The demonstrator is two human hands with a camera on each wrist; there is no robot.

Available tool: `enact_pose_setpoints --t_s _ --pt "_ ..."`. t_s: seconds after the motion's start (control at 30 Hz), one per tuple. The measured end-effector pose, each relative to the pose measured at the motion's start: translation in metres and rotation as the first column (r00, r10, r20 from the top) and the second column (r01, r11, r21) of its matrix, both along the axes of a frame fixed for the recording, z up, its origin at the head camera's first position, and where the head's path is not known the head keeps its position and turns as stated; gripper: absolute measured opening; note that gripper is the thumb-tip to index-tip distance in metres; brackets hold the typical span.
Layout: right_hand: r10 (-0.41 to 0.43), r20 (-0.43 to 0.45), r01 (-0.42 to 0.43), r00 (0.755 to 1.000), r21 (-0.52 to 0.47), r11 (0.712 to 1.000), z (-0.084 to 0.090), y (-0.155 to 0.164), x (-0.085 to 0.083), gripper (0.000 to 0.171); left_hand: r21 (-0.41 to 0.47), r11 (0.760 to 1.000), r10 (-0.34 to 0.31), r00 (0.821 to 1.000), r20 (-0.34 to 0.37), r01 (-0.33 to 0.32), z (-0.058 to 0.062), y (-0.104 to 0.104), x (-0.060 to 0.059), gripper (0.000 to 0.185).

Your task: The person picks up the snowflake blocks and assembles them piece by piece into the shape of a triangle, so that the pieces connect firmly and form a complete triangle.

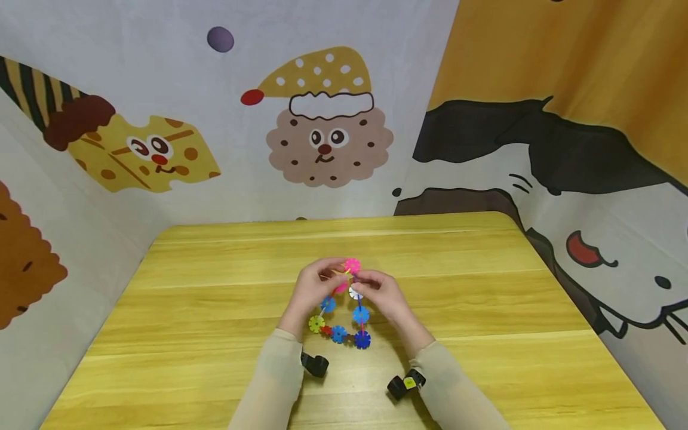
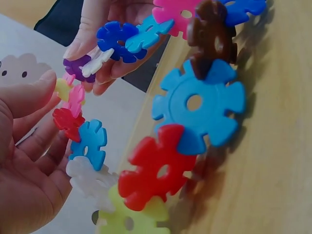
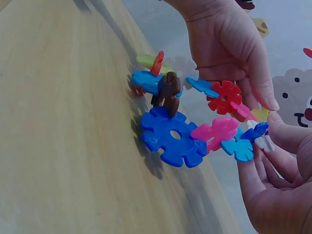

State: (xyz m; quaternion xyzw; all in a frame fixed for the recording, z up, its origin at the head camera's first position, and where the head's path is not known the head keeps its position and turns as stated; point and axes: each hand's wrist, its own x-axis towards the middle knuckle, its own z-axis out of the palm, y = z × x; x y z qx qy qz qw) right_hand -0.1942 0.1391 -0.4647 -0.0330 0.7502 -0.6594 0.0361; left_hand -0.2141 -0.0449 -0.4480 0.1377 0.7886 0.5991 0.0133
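A ring-like chain of notched plastic snowflake discs, slotted into one another, hangs between both hands above the wooden table. At its top, my left hand [image 1: 313, 288] pinches the yellow disc [image 2: 63, 89], close to pink ones [image 1: 352, 265]. My right hand [image 1: 383, 294] pinches the chain beside it, by a purple disc [image 2: 78, 67] and a white disc [image 2: 97, 63]. Lower down, a dark blue disc [image 3: 173, 136], a brown disc [image 3: 169, 92], a light blue disc [image 2: 197, 102], a red disc [image 2: 156, 168] and a yellow-green disc [image 1: 316, 323] form the near side. Fingertips partly hide the pinched discs.
The wooden table [image 1: 215, 358] extends around both forearms. Behind it hangs a cloth with cartoon figures [image 1: 328, 143]. Black wrist cameras [image 1: 316, 365] sit at each sleeve cuff.
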Motion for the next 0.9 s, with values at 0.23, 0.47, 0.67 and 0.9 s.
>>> enact_pose_setpoints --t_s 0.23,0.47,0.67,0.9 --pt "0.018 -0.003 -0.018 1.0 0.005 1.0 0.003 -0.001 -0.001 0.032 -0.011 1.0 0.026 1.0 -0.016 -0.026 0.005 0.002 -0.004 0.024" --pt "0.018 -0.013 -0.018 1.0 -0.03 0.999 0.003 -0.003 0.001 0.032 -0.027 0.998 0.063 0.997 -0.053 -0.065 0.012 0.008 -0.008 0.014" --pt "-0.007 -0.076 0.004 0.997 -0.038 0.999 -0.001 -0.002 0.001 0.029 -0.022 0.996 0.08 0.996 -0.034 -0.081 0.014 0.013 -0.009 0.008" --pt "-0.046 -0.104 0.044 0.994 -0.016 0.999 0.0 -0.002 -0.003 0.028 0.01 0.995 0.096 0.995 -0.019 -0.096 0.012 0.015 -0.011 0.009"
